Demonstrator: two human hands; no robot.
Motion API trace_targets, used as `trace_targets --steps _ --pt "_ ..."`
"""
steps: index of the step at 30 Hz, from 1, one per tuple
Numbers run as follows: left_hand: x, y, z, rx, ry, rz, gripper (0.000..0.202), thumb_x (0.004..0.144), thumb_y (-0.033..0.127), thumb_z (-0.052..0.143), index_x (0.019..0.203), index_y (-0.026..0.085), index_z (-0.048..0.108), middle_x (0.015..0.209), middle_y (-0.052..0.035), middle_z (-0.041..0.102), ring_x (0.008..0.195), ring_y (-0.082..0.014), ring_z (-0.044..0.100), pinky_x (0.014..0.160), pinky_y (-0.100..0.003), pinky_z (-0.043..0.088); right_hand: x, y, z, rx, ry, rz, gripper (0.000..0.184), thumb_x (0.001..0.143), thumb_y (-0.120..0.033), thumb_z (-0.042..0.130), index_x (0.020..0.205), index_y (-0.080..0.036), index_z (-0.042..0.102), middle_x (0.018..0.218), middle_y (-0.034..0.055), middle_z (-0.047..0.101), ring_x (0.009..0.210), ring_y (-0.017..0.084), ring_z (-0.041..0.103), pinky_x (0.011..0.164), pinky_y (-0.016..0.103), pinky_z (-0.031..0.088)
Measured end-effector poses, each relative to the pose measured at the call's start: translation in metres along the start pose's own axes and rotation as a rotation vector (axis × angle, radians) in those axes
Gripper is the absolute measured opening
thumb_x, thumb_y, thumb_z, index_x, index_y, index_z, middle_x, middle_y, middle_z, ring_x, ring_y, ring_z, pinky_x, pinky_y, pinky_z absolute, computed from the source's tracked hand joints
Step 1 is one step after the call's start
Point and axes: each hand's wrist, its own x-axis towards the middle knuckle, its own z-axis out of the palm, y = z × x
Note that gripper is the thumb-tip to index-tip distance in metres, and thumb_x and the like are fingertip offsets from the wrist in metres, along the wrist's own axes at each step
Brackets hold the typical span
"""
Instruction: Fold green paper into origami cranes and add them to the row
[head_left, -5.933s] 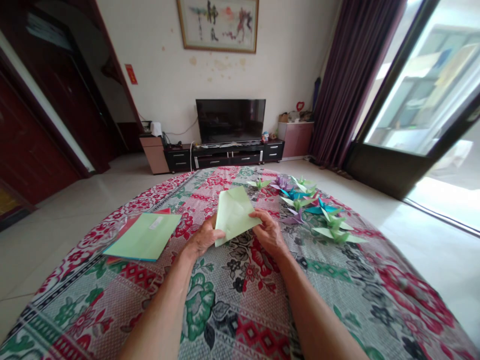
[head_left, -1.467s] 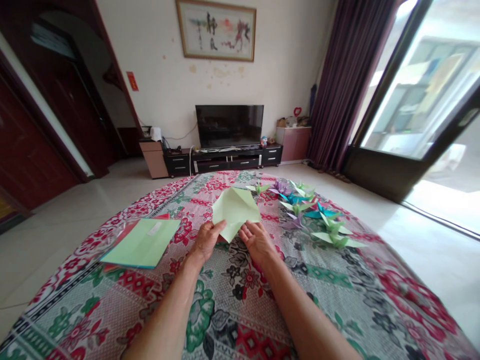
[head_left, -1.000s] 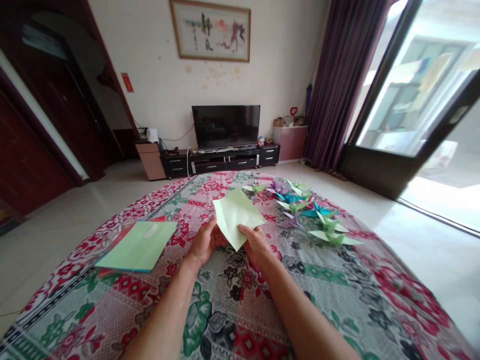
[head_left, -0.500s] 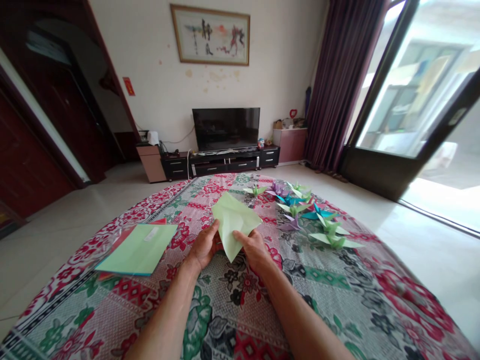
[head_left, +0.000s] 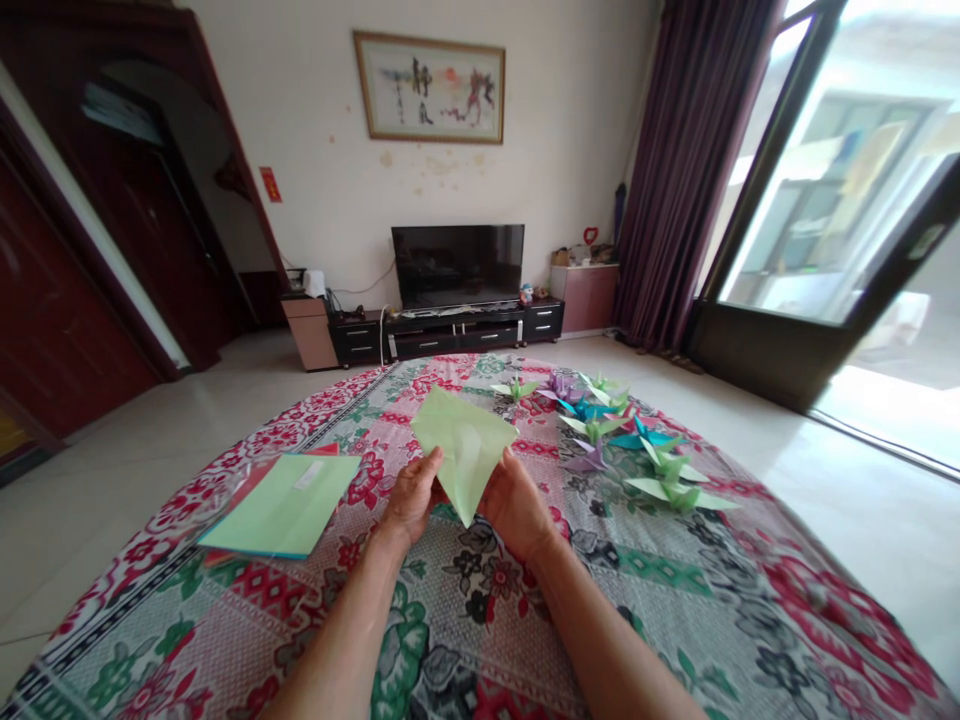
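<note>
A folded sheet of light green paper (head_left: 463, 447) is held up above the flowered tablecloth (head_left: 480, 620), its point hanging down between my hands. My left hand (head_left: 411, 497) pinches the sheet's left edge with thumb and fingers. My right hand (head_left: 516, 505) is closed on its right edge from underneath. To the left lies a stack of coloured paper sheets (head_left: 285, 489) with a green one on top. To the right a cluster of several folded paper cranes (head_left: 622, 432) in green, teal and purple rests on the cloth.
The round table's far edge (head_left: 465, 362) gives onto a pale tiled floor. Beyond stand a dark TV stand with a television (head_left: 457, 264), a pink cabinet (head_left: 587, 296), dark wooden doors on the left and purple curtains beside a glass door on the right.
Both hands have kept hold of the green sheet and turned it; its lower corner now points straight down and the right hand has slid under the right edge. The camera tilted slightly.
</note>
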Motion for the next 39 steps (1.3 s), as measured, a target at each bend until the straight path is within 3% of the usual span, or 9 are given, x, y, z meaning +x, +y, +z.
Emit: trace_targets --steps 5,9,15,22,25,28,31,35,39 --pt "0.001 -0.002 -0.001 -0.013 0.001 0.012 0.039 0.065 0.049 0.069 0.078 0.012 0.066 0.062 -0.0043 0.067 0.048 -0.0125 0.056 0.042 -0.021 0.036 -0.002 -0.001 0.004 -0.002 -0.051 0.009 0.053 0.083 -0.062 0.038 0.106 -0.020 0.061 0.099 0.0081 0.069 0.088 0.021 0.065 0.075 0.035 0.050" --pt "0.004 -0.008 -0.003 0.076 0.010 0.031 0.037 0.068 0.050 0.066 0.068 0.013 0.063 0.055 -0.0025 0.064 0.041 -0.0098 0.049 0.040 -0.022 0.034 0.001 0.005 0.003 -0.089 -0.022 -0.047 0.037 0.081 -0.047 0.055 0.107 -0.022 0.060 0.093 0.0045 0.070 0.083 0.019 0.065 0.072 0.032 0.050" --pt "0.003 -0.014 -0.001 0.224 -0.056 0.050 0.039 0.068 0.052 0.065 0.061 0.014 0.061 0.051 -0.0007 0.060 0.043 -0.0104 0.048 0.042 -0.022 0.035 0.004 0.013 -0.001 -0.156 0.079 -0.146 0.033 0.070 -0.038 0.070 0.097 -0.020 0.063 0.078 0.0013 0.070 0.070 0.018 0.065 0.064 0.029 0.050" --pt "0.002 0.011 -0.006 -0.028 -0.003 0.034 0.054 0.071 0.063 0.053 0.094 0.016 0.064 0.074 -0.0043 0.068 0.058 -0.0129 0.059 0.048 -0.021 0.043 0.004 0.010 -0.015 -0.351 0.146 -0.130 0.035 0.070 -0.040 0.068 0.096 -0.018 0.065 0.068 -0.0007 0.068 0.048 0.011 0.057 0.047 0.022 0.043" --pt "0.003 0.017 -0.013 -0.021 0.032 0.038 0.046 0.068 0.054 0.060 0.091 0.014 0.065 0.072 -0.0034 0.066 0.054 -0.0114 0.057 0.042 -0.020 0.040 0.003 0.006 -0.018 -0.414 0.161 -0.078 0.033 0.068 -0.039 0.068 0.092 -0.016 0.066 0.061 -0.0015 0.066 0.043 0.010 0.053 0.043 0.021 0.039" --pt "0.003 0.016 -0.017 0.053 0.021 0.041 0.026 0.061 0.036 0.070 0.075 0.014 0.066 0.060 0.0000 0.061 0.045 -0.0089 0.050 0.039 -0.020 0.037 0.002 -0.002 -0.016 -0.401 0.215 -0.028 0.032 0.063 -0.035 0.070 0.089 -0.016 0.066 0.058 -0.0021 0.064 0.042 0.010 0.052 0.042 0.021 0.038" --pt "0.003 0.014 -0.017 0.058 0.012 0.024 0.019 0.060 0.030 0.070 0.072 0.015 0.066 0.061 -0.0005 0.062 0.045 -0.0083 0.049 0.038 -0.019 0.037 0.000 -0.012 -0.013 -0.269 0.205 -0.014 0.035 0.065 -0.038 0.068 0.094 -0.018 0.064 0.067 0.0000 0.068 0.049 0.013 0.057 0.046 0.022 0.042" --pt "0.006 0.013 -0.016 0.016 0.145 0.058 0.024 0.055 0.028 0.074 0.073 0.015 0.065 0.062 0.0023 0.061 0.046 -0.0069 0.051 0.039 -0.017 0.039 -0.005 -0.024 -0.008 0.011 0.129 -0.059 0.044 0.075 -0.053 0.056 0.104 -0.021 0.061 0.092 0.0035 0.069 0.073 0.017 0.063 0.065 0.030 0.050" --pt "0.007 0.010 -0.012 0.056 0.234 0.091 0.027 0.054 0.029 0.073 0.076 0.015 0.064 0.063 0.0028 0.063 0.047 -0.0082 0.056 0.041 -0.017 0.040 -0.008 -0.016 -0.002 0.039 -0.024 -0.017 0.043 0.078 -0.056 0.053 0.108 -0.025 0.058 0.105 0.0035 0.066 0.095 0.021 0.061 0.078 0.037 0.048"
